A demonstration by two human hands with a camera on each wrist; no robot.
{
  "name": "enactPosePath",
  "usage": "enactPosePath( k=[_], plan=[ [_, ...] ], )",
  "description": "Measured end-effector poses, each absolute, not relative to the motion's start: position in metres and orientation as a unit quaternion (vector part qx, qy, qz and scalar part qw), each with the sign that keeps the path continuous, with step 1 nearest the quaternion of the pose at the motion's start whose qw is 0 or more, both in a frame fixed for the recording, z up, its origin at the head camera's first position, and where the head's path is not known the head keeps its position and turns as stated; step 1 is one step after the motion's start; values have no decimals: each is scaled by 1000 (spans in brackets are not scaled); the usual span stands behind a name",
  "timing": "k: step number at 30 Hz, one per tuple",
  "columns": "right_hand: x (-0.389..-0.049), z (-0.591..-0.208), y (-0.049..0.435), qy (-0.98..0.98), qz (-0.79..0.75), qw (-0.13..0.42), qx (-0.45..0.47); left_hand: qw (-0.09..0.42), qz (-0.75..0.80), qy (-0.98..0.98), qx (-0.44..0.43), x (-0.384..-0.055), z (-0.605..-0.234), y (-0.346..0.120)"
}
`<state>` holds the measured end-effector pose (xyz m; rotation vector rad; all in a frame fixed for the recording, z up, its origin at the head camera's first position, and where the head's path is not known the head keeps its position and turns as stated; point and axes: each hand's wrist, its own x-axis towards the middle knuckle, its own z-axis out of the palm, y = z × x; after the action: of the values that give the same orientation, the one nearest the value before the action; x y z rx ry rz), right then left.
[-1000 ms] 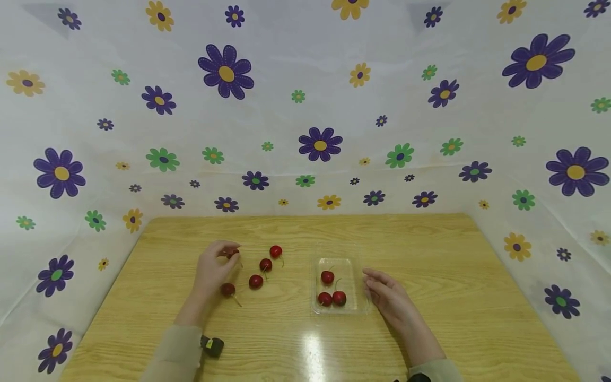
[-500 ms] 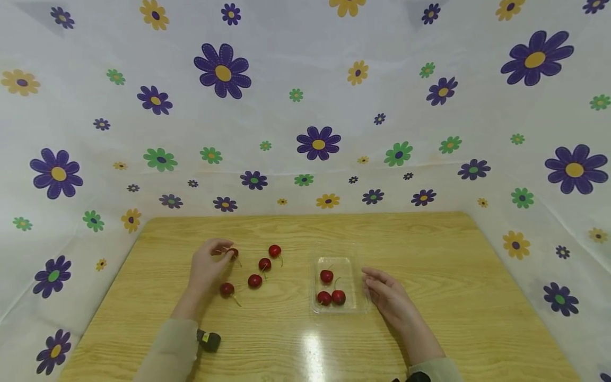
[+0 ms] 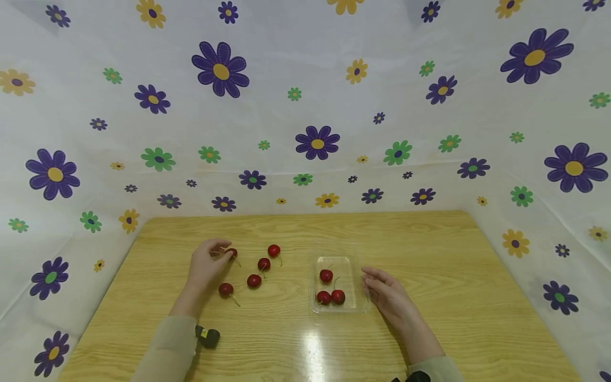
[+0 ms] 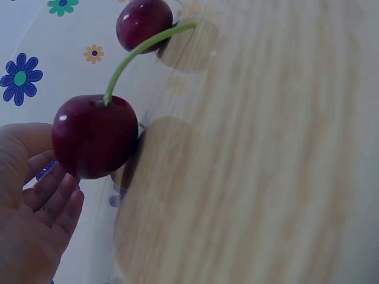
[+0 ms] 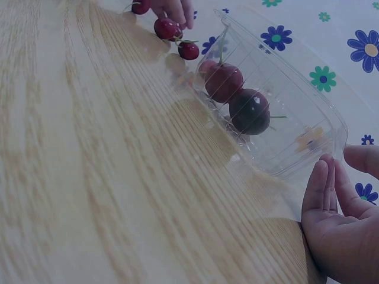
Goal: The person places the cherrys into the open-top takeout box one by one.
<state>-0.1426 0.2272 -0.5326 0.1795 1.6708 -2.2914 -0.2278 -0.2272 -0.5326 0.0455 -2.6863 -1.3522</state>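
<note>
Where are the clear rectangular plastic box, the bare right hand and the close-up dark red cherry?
Clear rectangular plastic box [image 3: 347, 271]: head view, bare floor.
Bare right hand [image 3: 391, 298]: head view, its middle.
Close-up dark red cherry [image 4: 95, 139]: left wrist view, fruit's side.

Left forearm [image 3: 183, 309] angled forward, left hand [image 3: 204, 267] with thumb and index finger bent, right forearm [image 3: 422, 339] slanting inward, right hand [image 3: 390, 298] with fingers loosely extended.

Lt yellow-brown wood-grain tabletop [image 3: 429, 265], grain running mostly L–R. White sheet [image 3: 267, 114] w/ purple, yellow & green flower print rises behind back edge, also along L & R edges; horiz. crease [image 3: 277, 174] above back edge. Bright light reflection [image 3: 314, 350] nr front edge, approx. ctr.
</note>
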Motion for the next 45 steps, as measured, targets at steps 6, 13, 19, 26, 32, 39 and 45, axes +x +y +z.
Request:
enactPosePath(
  k=[6, 13, 19, 26, 32, 39, 45],
  plan=[
    [-144, -532, 228, 581, -796, 155, 65, 54, -460, -886, 29, -227, -537, -229],
    [-144, -531, 227, 580, -797, 150, 71, 44, -456, -888, 31, -229, -541, -232],
    [-144, -531, 227, 580, -797, 153, 71, 32, -460, -887, 34, -232, -543, -235],
    [-144, -531, 227, 579, -797, 152, 74, 12, -465, -885, 33, -233, -545, -236],
    [-143, -531, 228, 579, -798, 153, 70, 0, -454, -891, 28, -234, -547, -236],
    [-143, -531, 227, 579, -798, 153, 73, 1, -451, -892, 33, -233, -547, -235],
    [-144, -532, 228, 578, -798, 154, 70, -3, -458, -888, 35, -232, -546, -235]
  ],
)
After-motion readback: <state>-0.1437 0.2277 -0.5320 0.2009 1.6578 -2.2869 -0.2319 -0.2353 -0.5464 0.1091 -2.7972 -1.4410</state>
